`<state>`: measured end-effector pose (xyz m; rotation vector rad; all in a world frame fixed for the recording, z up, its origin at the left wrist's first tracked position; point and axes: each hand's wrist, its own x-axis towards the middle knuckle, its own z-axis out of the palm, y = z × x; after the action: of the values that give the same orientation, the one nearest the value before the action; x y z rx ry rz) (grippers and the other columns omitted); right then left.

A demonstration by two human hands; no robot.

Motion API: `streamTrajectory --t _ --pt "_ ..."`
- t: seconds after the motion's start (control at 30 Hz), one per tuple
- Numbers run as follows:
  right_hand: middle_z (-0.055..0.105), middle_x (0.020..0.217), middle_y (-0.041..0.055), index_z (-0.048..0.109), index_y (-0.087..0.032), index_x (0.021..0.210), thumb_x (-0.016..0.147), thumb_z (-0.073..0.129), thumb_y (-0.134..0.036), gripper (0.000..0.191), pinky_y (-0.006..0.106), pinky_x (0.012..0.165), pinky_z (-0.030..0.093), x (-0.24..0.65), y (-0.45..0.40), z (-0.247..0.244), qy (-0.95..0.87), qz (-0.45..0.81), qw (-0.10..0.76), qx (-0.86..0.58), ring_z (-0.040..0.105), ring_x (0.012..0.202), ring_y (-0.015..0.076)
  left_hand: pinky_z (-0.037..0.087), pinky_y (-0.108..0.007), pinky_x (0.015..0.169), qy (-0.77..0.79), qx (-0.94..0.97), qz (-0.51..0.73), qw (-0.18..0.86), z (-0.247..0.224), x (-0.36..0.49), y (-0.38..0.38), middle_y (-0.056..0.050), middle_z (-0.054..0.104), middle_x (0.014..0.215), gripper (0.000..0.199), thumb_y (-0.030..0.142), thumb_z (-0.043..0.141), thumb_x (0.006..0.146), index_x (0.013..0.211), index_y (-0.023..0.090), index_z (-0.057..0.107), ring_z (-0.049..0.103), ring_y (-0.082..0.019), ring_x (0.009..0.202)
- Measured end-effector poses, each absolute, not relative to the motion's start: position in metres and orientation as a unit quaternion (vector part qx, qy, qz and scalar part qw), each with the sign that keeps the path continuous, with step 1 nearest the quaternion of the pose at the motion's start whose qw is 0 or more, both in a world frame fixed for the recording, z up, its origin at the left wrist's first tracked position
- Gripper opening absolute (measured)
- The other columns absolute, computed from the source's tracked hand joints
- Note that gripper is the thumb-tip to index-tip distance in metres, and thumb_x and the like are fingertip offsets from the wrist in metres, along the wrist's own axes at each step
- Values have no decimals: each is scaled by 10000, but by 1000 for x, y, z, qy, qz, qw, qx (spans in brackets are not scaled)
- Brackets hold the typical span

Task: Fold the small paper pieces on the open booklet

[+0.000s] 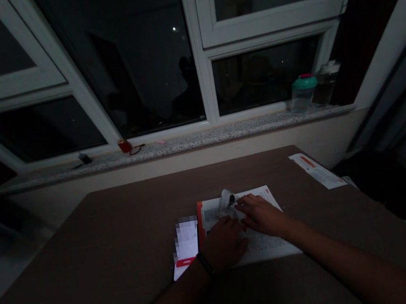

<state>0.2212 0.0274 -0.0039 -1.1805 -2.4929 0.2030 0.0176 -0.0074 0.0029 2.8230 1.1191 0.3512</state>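
Note:
A printed sheet or booklet (266, 245) with an orange left edge lies on the brown table (127, 212). On its upper part is a curled strip of printed paper (226, 198). My left hand (225, 242), with a dark band at the wrist, rests over the lower left of the booklet; its fingertips reach the strip's lower end, and the dim light hides what they grip. My right hand (259, 214) lies over the booklet's right part with its fingers apart, the fingertips beside the strip. A lit phone (187, 238) lies just left of the booklet.
Another printed paper (318, 171) lies at the table's right edge. On the granite windowsill (193, 140) stand a teal-lidded bottle (303, 95), a clear bottle (326, 83), a small red jar (124, 145) and a small dark object (84, 157). Dark windows rise behind.

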Motion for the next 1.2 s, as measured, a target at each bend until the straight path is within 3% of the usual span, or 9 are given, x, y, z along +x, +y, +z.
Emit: streamTrajectory --t 0.47,0.7,1.0,1.2 --pt "539 1262 142 526 -172 1336 810 672 -402 592 446 997 382 225 21 3 -894 81 186 -401 460 1163 302 467 -401 932 384 914 120 59 7 18 -9 -85 585 1142 284 213 576 862 1135 181 503 526 -266 1105" --pt "548 1248 127 513 -183 1346 950 497 -265 405 426 998 389 227 22 -1 -898 74 191 -390 463 1161 267 452 -400 933 370 922 107 31 15 22 -10 -80 577 1140 276 223 576 882 1149 171 533 506 -266 1067" --pt "547 1231 123 534 -176 1313 917 532 -223 399 415 983 396 224 25 -7 -893 65 191 -403 463 1146 264 448 -396 920 368 924 107 -1 12 23 -9 -82 563 1152 258 237 573 904 1152 171 548 502 -256 1059" --pt "570 1176 105 577 -174 1239 872 574 -190 367 404 966 384 223 20 -2 -893 78 198 -398 476 1108 255 476 -385 856 357 927 110 -13 12 24 -8 -70 598 1021 157 233 493 963 1046 162 606 538 -243 990"
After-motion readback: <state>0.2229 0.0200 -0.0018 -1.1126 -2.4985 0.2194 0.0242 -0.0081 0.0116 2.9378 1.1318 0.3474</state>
